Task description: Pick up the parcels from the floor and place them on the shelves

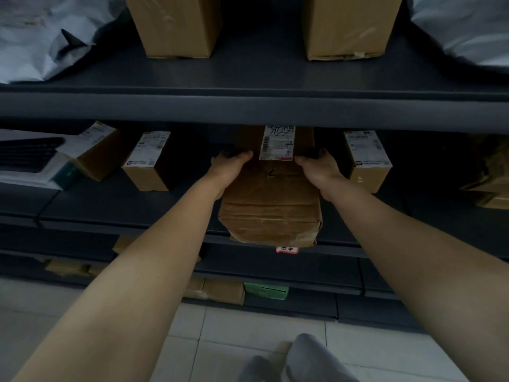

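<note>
A long brown cardboard parcel [271, 199] with a white shipping label lies lengthwise on the dark middle shelf [115, 205]. Its near end sticks out past the shelf's front edge. My left hand [230, 168] grips the parcel's left side, thumb on top. My right hand [321, 168] grips the right side the same way. The fingers of both hands curl round the sides and are partly hidden. The parcel's far end reaches under the upper shelf [248, 108].
Small labelled boxes stand left [147, 161] and right [367, 161] of the parcel, and a white keyboard box [35, 158] lies far left. Two tall cartons [176, 23] and grey poly bags [41, 37] sit on the upper shelf. Lower shelves hold a green box [265, 290]. Below is tiled floor [248, 326].
</note>
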A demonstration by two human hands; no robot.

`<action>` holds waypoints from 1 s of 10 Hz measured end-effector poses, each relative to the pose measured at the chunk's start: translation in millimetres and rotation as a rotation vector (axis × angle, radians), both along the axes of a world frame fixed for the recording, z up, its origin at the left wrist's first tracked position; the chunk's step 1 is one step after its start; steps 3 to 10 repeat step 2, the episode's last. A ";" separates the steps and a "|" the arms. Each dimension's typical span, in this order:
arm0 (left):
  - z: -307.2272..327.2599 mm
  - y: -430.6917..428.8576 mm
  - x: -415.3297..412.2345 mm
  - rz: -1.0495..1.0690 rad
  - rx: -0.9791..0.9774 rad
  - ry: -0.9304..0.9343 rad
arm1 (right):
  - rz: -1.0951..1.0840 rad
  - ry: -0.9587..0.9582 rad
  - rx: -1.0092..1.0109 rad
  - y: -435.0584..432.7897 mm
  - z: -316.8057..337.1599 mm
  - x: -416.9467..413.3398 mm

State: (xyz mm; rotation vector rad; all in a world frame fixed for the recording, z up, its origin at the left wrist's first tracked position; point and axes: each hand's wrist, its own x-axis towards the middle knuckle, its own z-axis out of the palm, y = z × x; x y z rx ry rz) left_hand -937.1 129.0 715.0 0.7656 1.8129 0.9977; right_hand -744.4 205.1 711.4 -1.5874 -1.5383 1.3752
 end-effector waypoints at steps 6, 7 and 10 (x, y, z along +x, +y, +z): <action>27.6 -29.6 15.0 0.072 0.240 0.150 | 0.003 0.043 0.269 -44.7 25.2 -0.8; 27.6 -29.6 15.0 0.072 0.240 0.150 | 0.003 0.043 0.269 -44.7 25.2 -0.8; 27.6 -29.6 15.0 0.072 0.240 0.150 | 0.003 0.043 0.269 -44.7 25.2 -0.8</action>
